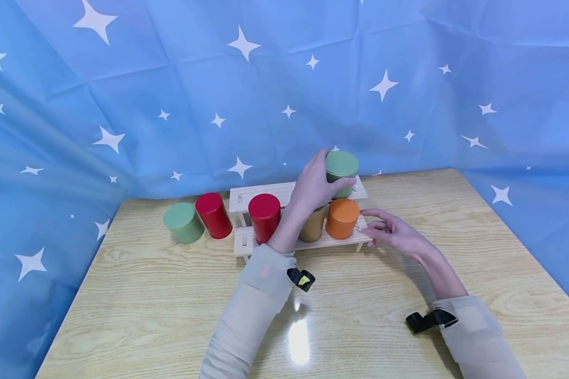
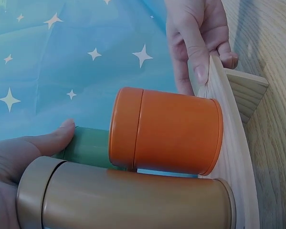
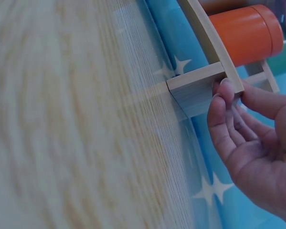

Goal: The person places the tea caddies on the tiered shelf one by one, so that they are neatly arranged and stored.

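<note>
From where I stand, the person's left hand (image 1: 315, 181) has its thumb and fingers wrapped round a green tin (image 1: 342, 164) at the right end of the wooden rack's (image 1: 261, 196) upper shelf; whether the tin's base rests there or hangs just above, I can't tell. The right hand (image 1: 392, 231) pinches the right end of the rack's lower shelf. On that lower shelf stand a red tin (image 1: 264, 217) toward the left, a gold tin (image 1: 313, 226), and an orange tin (image 1: 342, 220) at the right. Left of the rack, on the desk (image 1: 147, 316), are a second red tin (image 1: 214, 216) and a second green tin (image 1: 183, 222). My worry is the left forearm, which crosses the front of the rack between the lower red tin and the gold one: a careless pull back could clip either and topple it. The held tin, so close to the rack's end, might tip off if let go while overhanging the edge. And should the pinching hand tug or lift, the rack looks light enough to shift, rocking everything on it.
</note>
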### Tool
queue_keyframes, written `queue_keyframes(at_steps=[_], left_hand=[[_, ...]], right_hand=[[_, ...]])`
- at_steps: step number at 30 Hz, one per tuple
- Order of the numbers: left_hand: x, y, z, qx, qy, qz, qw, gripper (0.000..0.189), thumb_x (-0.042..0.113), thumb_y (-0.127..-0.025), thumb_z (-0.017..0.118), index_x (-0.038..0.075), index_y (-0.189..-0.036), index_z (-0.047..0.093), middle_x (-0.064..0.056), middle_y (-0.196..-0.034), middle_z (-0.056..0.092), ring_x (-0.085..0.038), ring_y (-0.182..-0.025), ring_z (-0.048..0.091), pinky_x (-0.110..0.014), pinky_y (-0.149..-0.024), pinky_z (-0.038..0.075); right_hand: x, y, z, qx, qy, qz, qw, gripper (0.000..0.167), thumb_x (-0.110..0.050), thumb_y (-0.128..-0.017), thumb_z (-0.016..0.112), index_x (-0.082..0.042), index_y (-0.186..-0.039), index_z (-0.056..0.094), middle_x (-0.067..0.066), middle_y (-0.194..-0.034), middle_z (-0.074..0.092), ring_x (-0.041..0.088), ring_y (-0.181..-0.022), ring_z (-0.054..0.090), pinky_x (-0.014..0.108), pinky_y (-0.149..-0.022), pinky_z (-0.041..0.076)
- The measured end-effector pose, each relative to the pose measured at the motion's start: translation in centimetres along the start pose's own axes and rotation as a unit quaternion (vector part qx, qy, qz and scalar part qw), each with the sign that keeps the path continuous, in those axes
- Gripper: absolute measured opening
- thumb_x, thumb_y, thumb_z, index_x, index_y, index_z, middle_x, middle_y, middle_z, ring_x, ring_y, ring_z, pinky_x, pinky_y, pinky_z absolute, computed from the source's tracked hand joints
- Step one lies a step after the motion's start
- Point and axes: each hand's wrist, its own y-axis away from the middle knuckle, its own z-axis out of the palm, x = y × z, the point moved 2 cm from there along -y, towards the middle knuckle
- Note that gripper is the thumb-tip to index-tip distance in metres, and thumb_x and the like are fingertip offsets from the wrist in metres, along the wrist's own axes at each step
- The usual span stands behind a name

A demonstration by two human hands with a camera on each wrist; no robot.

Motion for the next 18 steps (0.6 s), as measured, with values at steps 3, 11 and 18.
queue_keyframes(at_steps=[3, 11, 18], left_hand=[[-0.01, -0.01, 0.01, 0.003, -0.002, -0.002, 1.0000, 0.086, 0.040, -0.091, 0.075, 0.009, -0.157, 0.031, -0.010, -0.149, 0.048, -0.027, -0.128, 0.053, -0.045, -0.101, 0.049], [0.10, -0.04, 0.13, 0.012, -0.005, -0.013, 0.9998, 0.091, 0.043, -0.089, 0.076, 0.010, -0.159, 0.028, -0.011, -0.153, 0.043, -0.028, -0.132, 0.051, -0.047, -0.104, 0.047], [0.72, 0.19, -0.53, 0.038, 0.008, -0.007, 0.9992, 0.095, 0.045, -0.088, 0.077, 0.011, -0.159, 0.026, -0.011, -0.158, 0.036, -0.029, -0.136, 0.046, -0.047, -0.106, 0.045]], right_hand=[[-0.02, -0.06, 0.04, 0.000, 0.001, 0.000, 1.0000, 0.060, -0.013, -0.104, 0.056, 0.003, -0.154, 0.027, 0.024, -0.113, 0.064, 0.034, -0.089, 0.069, 0.035, -0.083, 0.056], [0.21, -0.14, 0.08, 0.000, 0.006, -0.001, 1.0000, 0.059, -0.013, -0.104, 0.056, 0.003, -0.154, 0.028, 0.023, -0.112, 0.065, 0.031, -0.088, 0.069, 0.038, -0.081, 0.056], [0.25, -0.10, 0.02, 0.000, 0.006, -0.006, 1.0000, 0.059, -0.013, -0.104, 0.057, 0.003, -0.154, 0.028, 0.023, -0.112, 0.065, 0.032, -0.087, 0.068, 0.037, -0.082, 0.056]])
